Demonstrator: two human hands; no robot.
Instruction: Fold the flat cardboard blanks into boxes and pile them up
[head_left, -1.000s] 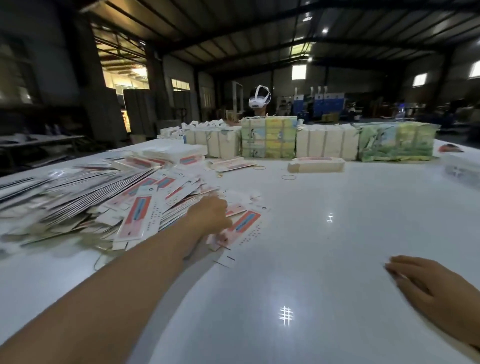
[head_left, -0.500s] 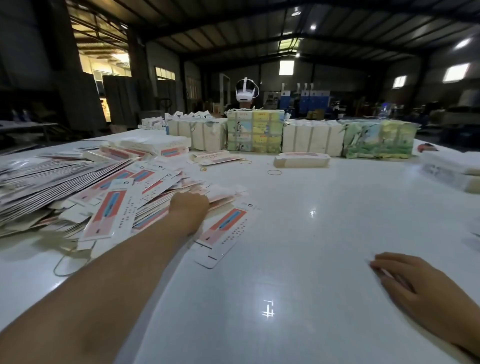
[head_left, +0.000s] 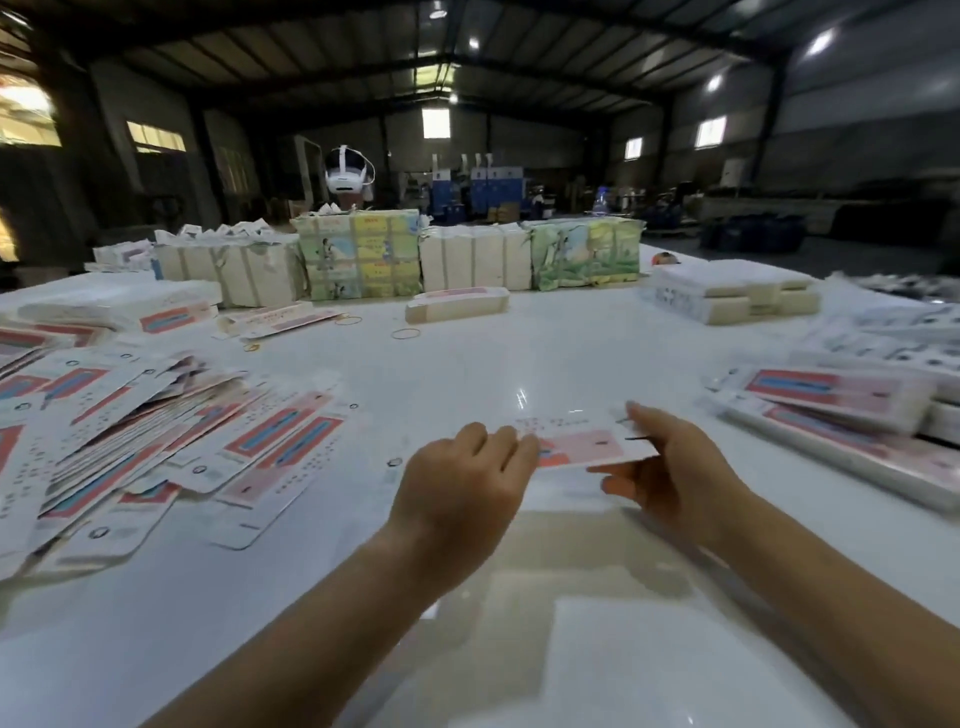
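Dim warehouse, glossy white table (head_left: 519, 358): two hands hold one flat cardboard blank (head_left: 576, 441) just above its centre.

The left hand (head_left: 462, 483) pinches the blank's 9 o'clock end; the right hand (head_left: 670, 473) supports the 3 o'clock end, fingers curled beneath. Both grips look light, so the thin card could slip or crease off its score lines. The loose heap of blanks (head_left: 171, 436) at 9 o'clock could slide if an elbow brushes it.

Two bare forearms, left hand (head_left: 462, 483), right hand (head_left: 675, 478), no sleeves, seemingly no rings, blurred
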